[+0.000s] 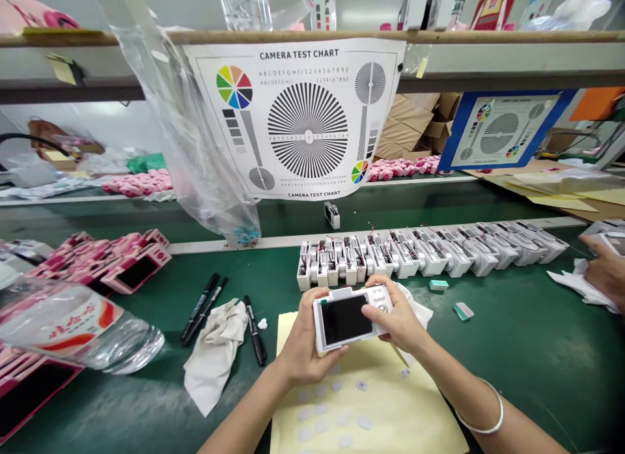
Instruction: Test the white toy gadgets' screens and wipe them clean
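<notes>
A white digital camera (346,320) is held between both hands, its dark screen facing me. My left hand (305,340) grips its left side, with the thumb along the lower edge. My right hand (398,317) holds the right end, its thumb near the screen's right edge by the buttons. Beneath lies a yellow sheet (390,415) bearing several small pale stickers (321,408). Behind the camera, a row of opened white camera bodies (405,252) stands along the bench. A camera test chart (307,115) hangs ahead, above the hands.
Left are a white cloth (215,356), black markers (254,330), a water bottle (83,327) and pink cameras (139,265). Small erasers (438,285) lie on the green bench at right. Another person's hand (605,271) is at the right edge. A shelf (463,60) crosses overhead.
</notes>
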A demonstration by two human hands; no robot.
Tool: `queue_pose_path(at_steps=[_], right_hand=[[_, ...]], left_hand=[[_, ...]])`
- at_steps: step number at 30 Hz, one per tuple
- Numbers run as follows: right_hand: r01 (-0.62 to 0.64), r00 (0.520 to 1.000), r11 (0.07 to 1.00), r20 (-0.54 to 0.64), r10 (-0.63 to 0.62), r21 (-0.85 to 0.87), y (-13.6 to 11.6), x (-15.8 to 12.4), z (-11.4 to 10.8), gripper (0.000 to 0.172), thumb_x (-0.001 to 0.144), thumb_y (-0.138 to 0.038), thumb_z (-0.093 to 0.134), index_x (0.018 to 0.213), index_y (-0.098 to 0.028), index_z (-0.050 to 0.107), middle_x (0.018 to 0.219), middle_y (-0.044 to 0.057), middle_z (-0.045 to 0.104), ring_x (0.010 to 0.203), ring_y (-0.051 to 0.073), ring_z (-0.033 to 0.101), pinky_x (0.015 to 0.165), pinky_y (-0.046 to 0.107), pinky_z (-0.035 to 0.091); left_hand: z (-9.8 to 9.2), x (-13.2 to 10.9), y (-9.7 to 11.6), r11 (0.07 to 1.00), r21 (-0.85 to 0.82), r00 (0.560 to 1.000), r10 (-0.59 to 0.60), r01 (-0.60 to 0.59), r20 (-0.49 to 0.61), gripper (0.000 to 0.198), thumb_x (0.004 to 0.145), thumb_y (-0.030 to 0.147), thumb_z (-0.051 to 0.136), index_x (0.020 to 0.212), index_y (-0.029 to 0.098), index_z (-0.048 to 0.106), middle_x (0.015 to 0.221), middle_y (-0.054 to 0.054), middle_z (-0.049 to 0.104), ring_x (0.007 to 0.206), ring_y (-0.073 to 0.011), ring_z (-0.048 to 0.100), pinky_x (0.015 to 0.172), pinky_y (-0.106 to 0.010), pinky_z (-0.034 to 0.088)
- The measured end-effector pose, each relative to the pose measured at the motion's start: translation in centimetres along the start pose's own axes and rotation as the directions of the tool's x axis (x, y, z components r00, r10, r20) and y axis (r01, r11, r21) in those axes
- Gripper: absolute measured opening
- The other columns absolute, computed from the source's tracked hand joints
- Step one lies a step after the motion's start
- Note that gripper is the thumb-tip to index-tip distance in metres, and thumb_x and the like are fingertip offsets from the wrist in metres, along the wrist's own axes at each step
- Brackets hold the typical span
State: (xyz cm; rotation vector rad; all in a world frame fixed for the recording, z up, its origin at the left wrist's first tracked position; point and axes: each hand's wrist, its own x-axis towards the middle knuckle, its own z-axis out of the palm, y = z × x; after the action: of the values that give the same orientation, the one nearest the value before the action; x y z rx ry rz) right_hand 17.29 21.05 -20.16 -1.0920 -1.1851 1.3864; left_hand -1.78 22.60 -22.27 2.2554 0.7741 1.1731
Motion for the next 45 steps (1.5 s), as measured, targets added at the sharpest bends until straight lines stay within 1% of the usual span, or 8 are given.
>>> queue_pose_path(at_steps=[5, 11, 18, 23, 30, 34, 42, 45], right_hand=[[0.030, 0.999, 0.998, -0.033, -0.032, -0.064, -0.5, -0.4, 0.3, 0.040, 0.065, -0.038, 0.064, 0.093, -0.024, 0.040, 0.059, -0.009, 0.042, 0.038, 0.003, 0.035, 0.029, 0.010, 0.026], [0.048, 0.999, 0.997, 0.005, -0.047, -0.054, -0.3, -0.3, 0.1, 0.042, 0.065, -0.040, 0.064, 0.094, -0.024, 0.038, 0.060, -0.009, 0.042, 0.038, 0.003, 0.034, 0.028, 0.010, 0.025], [0.043, 0.998, 0.993, -0.044, -0.048, -0.112, -0.7, -0.5, 0.3, 0.040, 0.064, -0.035, 0.063, 0.094, -0.024, 0.039, 0.067, -0.006, 0.045, 0.045, 0.005, 0.040, 0.029, 0.009, 0.027], [0.049, 0.999, 0.991, -0.012, -0.051, -0.128, -0.2, -0.1, -0.1, 0.044, 0.063, -0.039, 0.065, 0.094, -0.025, 0.038, 0.067, -0.006, 0.045, 0.044, 0.006, 0.041, 0.028, 0.011, 0.028], [0.117, 0.988, 0.993, 0.096, -0.120, 0.036, 0.8, -0.1, -0.5, 0.046, 0.076, -0.062, 0.047, 0.101, -0.025, 0.037, 0.054, -0.007, 0.042, 0.034, 0.005, 0.034, 0.028, 0.012, 0.023], [0.124, 0.983, 0.988, 0.122, -0.135, 0.091, 0.8, -0.1, -0.5, 0.046, 0.080, -0.060, 0.044, 0.108, -0.025, 0.037, 0.060, -0.005, 0.048, 0.036, 0.005, 0.037, 0.027, 0.012, 0.026], [0.108, 0.984, 0.991, 0.132, -0.119, 0.084, 0.9, 0.1, -0.6, 0.043, 0.085, -0.058, 0.035, 0.110, -0.023, 0.037, 0.061, -0.004, 0.051, 0.034, 0.005, 0.037, 0.027, 0.012, 0.028], [0.090, 0.987, 0.994, 0.131, -0.098, 0.068, 0.7, 0.1, -0.6, 0.045, 0.081, -0.058, 0.042, 0.110, -0.023, 0.036, 0.064, -0.003, 0.051, 0.037, 0.005, 0.039, 0.027, 0.012, 0.026]], left_hand=[[0.0, 0.0, -0.1, 1.000, 0.018, 1.000, 0.010, -0.010, 0.002, 0.067, 0.071, 0.035, 0.058, 0.124, 0.021, 0.021, 0.116, -0.012, 0.035, 0.105, -0.0285, 0.043, 0.089, -0.047, 0.040], [-0.1, 0.0, -0.2, 1.000, 0.028, 1.000, 0.003, -0.003, 0.005, 0.067, 0.071, 0.035, 0.058, 0.125, 0.022, 0.020, 0.116, -0.012, 0.035, 0.105, -0.0290, 0.044, 0.088, -0.047, 0.041], [0.2, -0.1, -0.4, 1.000, -0.001, 1.000, -0.022, 0.022, 0.008, 0.068, 0.070, 0.035, 0.058, 0.125, 0.021, 0.019, 0.117, -0.012, 0.035, 0.107, -0.0297, 0.043, 0.089, -0.047, 0.040], [0.1, -0.1, -0.3, 1.000, -0.005, 1.000, -0.016, 0.016, 0.014, 0.067, 0.070, 0.034, 0.057, 0.125, 0.021, 0.020, 0.118, -0.012, 0.034, 0.106, -0.0289, 0.044, 0.087, -0.046, 0.041], [-0.2, 0.0, -0.7, 1.000, 0.008, 0.999, -0.029, 0.029, 0.040, 0.067, 0.071, 0.037, 0.057, 0.124, 0.021, 0.019, 0.117, -0.013, 0.035, 0.107, -0.0295, 0.044, 0.086, -0.045, 0.042], [-0.2, 0.0, -0.8, 0.999, 0.023, 0.999, -0.030, 0.029, 0.032, 0.067, 0.071, 0.037, 0.057, 0.124, 0.020, 0.020, 0.116, -0.013, 0.037, 0.106, -0.0298, 0.046, 0.083, -0.043, 0.043], [-0.1, 0.0, -0.7, 0.998, 0.037, 0.998, -0.053, 0.052, 0.025, 0.063, 0.071, 0.039, 0.057, 0.120, 0.020, 0.022, 0.110, -0.013, 0.043, 0.098, -0.0301, 0.051, 0.077, -0.043, 0.045], [-0.1, 0.0, -0.7, 0.997, 0.043, 0.997, -0.065, 0.063, 0.033, 0.062, 0.072, 0.040, 0.056, 0.119, 0.020, 0.023, 0.108, -0.012, 0.044, 0.096, -0.0294, 0.053, 0.076, -0.042, 0.046]])
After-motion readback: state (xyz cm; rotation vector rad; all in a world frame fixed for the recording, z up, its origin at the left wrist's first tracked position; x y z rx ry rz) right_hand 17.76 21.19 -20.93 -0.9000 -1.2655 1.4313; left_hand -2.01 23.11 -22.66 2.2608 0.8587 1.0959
